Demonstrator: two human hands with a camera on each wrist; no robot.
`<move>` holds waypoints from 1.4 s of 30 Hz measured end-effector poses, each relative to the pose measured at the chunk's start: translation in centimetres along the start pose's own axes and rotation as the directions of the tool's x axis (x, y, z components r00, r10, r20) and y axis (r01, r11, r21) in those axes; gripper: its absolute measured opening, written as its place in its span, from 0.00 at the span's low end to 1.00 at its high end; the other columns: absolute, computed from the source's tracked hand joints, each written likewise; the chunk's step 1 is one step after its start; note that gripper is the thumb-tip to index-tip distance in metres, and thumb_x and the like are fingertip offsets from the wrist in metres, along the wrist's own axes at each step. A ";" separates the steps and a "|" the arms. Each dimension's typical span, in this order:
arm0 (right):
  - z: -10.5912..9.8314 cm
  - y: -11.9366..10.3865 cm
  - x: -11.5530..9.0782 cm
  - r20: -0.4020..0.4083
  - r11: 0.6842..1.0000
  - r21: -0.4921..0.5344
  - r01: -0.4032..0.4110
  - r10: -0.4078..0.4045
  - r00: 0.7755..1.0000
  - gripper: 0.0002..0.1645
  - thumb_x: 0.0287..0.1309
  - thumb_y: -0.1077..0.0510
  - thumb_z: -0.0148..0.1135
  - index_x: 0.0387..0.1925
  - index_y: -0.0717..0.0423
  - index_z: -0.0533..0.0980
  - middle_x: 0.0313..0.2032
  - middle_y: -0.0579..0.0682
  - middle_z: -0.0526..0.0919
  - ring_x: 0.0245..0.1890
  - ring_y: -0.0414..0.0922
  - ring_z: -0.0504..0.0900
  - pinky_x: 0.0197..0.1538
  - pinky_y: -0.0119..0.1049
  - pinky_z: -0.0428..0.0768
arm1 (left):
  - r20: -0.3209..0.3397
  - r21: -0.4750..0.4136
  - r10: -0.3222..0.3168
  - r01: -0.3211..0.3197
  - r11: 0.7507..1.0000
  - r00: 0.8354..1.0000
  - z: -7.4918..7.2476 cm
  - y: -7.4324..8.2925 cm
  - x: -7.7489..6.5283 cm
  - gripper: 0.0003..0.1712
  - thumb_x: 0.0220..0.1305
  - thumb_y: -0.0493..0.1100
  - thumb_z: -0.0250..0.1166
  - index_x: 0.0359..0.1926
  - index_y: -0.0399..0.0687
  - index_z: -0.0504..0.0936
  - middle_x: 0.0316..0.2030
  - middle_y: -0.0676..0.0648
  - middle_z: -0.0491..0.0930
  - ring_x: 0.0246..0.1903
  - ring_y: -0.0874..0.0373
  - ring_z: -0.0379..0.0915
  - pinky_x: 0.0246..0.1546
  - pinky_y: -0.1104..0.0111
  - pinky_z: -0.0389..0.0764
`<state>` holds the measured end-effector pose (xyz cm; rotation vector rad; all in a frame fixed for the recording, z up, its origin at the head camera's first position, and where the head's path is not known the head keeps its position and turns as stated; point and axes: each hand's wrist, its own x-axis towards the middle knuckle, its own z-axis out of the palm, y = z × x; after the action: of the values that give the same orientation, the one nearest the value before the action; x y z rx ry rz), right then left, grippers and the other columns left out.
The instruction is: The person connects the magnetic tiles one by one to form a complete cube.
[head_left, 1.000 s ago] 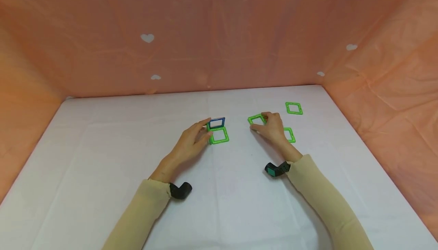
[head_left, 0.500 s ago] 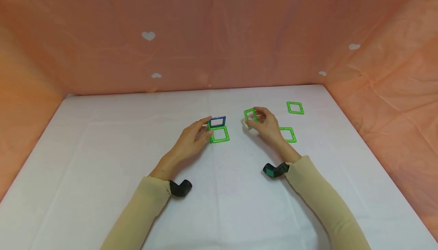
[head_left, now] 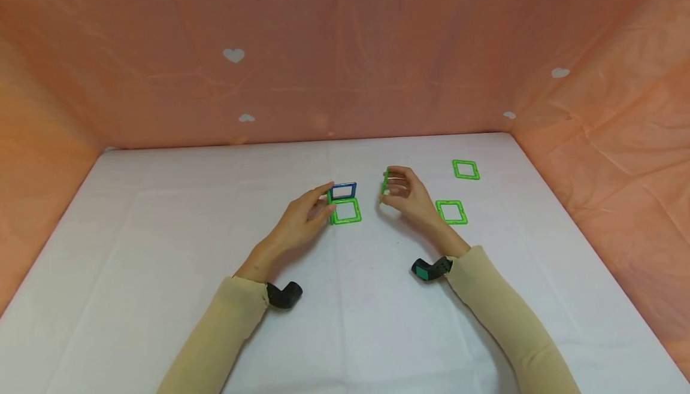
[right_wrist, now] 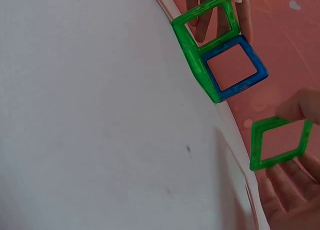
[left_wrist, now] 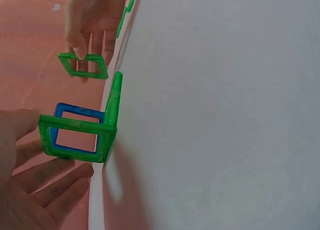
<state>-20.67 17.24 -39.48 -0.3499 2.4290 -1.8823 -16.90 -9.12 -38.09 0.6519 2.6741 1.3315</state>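
Observation:
My left hand (head_left: pixel 296 223) holds a joined group of square magnetic frame tiles. Its thumb and fingers are on the edges of an upright green tile (left_wrist: pixel 75 124) on the group's left side. One green tile (head_left: pixel 347 221) of the group lies flat on the white cloth, and a blue tile (right_wrist: pixel 260 65) stands upright along its far edge. To the right, my right hand (head_left: pixel 412 202) pinches another green tile (right_wrist: pixel 257 145) between thumb and fingers. That tile is turned edge-on in the head view, apart from the group.
Two loose green tiles lie on the cloth at the right, one farther back (head_left: pixel 467 177) and one nearer tile (head_left: pixel 456 222) beside the right wrist. Orange curtains (head_left: pixel 302 82) with white hearts border the table. Each wrist carries a black camera (head_left: pixel 284 296).
My right hand has raised its green tile from nearly flat to upright and moved it left towards the group. The left hand and the joined tiles stay in place.

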 end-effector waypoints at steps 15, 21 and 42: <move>0.4 0.4 0.0 0.187 0.996 0.019 0.091 -0.093 0.978 0.40 0.51 0.74 0.65 0.65 0.65 0.60 0.63 0.64 0.68 0.63 0.57 0.67 0.66 0.53 0.65 | 0.005 0.015 0.004 -0.004 1.000 1.000 0.0 0.1 0.2 0.32 0.71 0.45 0.56 0.71 0.42 0.60 0.63 0.35 0.69 0.61 0.41 0.70 0.63 0.50 0.68; 0.8 0.2 0.1 0.243 0.993 0.017 0.121 -0.121 0.962 0.40 0.51 0.74 0.64 0.65 0.65 0.59 0.63 0.65 0.68 0.62 0.58 0.69 0.63 0.50 0.69 | 0.006 0.021 0.009 -0.009 1.000 1.000 0.0 0.1 0.2 0.32 0.71 0.45 0.55 0.71 0.41 0.59 0.63 0.35 0.69 0.60 0.41 0.70 0.63 0.50 0.67; 2.0 0.2 0.1 0.302 0.993 -0.017 0.113 -0.102 0.948 0.39 0.50 0.74 0.66 0.64 0.62 0.62 0.61 0.63 0.71 0.56 0.59 0.77 0.61 0.53 0.72 | -0.016 0.010 0.042 -0.042 0.999 0.999 0.3 0.1 0.0 0.32 0.70 0.42 0.56 0.71 0.37 0.59 0.61 0.32 0.70 0.58 0.41 0.72 0.62 0.50 0.68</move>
<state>-20.48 15.33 -40.14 -0.7277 2.2804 -1.6800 -16.82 -8.84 -38.20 0.7059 2.6958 1.3398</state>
